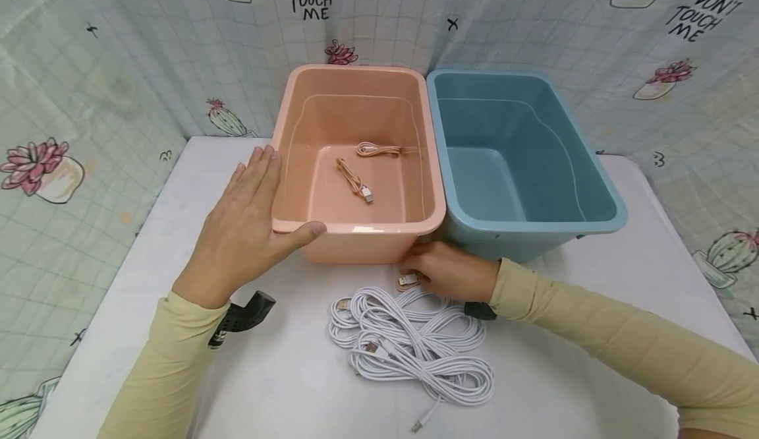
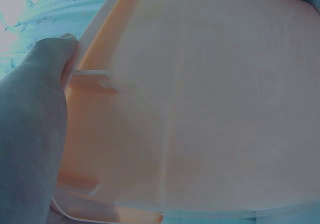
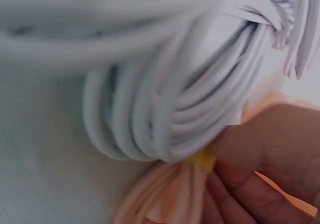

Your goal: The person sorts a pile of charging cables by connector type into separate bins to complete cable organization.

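My left hand (image 1: 240, 221) lies with straight fingers along the left side of a peach plastic bin (image 1: 362, 248), its thumb over the front left corner of the rim. In front of that bin my right hand (image 1: 453, 271) pinches a bundled peach USB cable (image 3: 190, 189), whose plug pokes out by the fingers; a bit of yellow shows at the fingertips in the right wrist view. Just beside it lie coiled white USB cables (image 1: 415, 347), partly under the hand. Two bundled peach cables, one upper (image 1: 378, 149) and one lower (image 1: 354, 180), rest on the peach bin's floor.
A blue plastic bin (image 1: 534, 227) stands right beside the peach one, with nothing visible inside. Both sit on a white-covered table (image 1: 284, 386). A patterned curtain (image 1: 379, 17) hangs behind and along the sides.
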A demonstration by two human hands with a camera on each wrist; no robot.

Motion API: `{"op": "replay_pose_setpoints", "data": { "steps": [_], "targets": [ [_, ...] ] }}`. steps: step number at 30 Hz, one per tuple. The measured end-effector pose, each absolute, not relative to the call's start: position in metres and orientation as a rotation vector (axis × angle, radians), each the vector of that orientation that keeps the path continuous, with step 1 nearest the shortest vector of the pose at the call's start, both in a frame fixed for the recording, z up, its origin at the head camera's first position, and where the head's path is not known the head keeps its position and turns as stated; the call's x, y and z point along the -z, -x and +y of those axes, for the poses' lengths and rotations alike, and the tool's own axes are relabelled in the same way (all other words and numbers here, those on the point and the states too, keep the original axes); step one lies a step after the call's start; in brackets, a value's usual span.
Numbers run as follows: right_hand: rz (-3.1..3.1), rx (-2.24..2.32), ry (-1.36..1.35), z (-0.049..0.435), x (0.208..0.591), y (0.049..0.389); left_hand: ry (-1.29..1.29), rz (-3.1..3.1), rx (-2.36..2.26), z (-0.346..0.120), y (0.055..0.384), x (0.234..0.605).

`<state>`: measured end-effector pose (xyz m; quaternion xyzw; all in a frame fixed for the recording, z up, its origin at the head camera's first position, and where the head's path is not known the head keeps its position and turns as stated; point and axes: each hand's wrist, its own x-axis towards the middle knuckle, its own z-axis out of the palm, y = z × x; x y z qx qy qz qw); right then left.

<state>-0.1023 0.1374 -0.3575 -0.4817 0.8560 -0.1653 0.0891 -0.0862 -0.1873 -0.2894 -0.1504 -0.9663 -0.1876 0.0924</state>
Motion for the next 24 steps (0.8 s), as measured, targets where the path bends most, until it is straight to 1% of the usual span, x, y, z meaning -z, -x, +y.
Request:
{"op": "replay_pose_setpoints", "data": {
  "steps": [10,24],
  "targets": [
    [2.544,0.401,1.454,0.1387,0.3546,0.1012,0.450,-2.865,0.550,-0.1863,0.0868,0.2902],
    [2.609,0.409,1.517,0.1365,0.3608,0.1025,0.447,-2.855,0.550,-0.1873,0.0866,0.2911]
  ]
}}
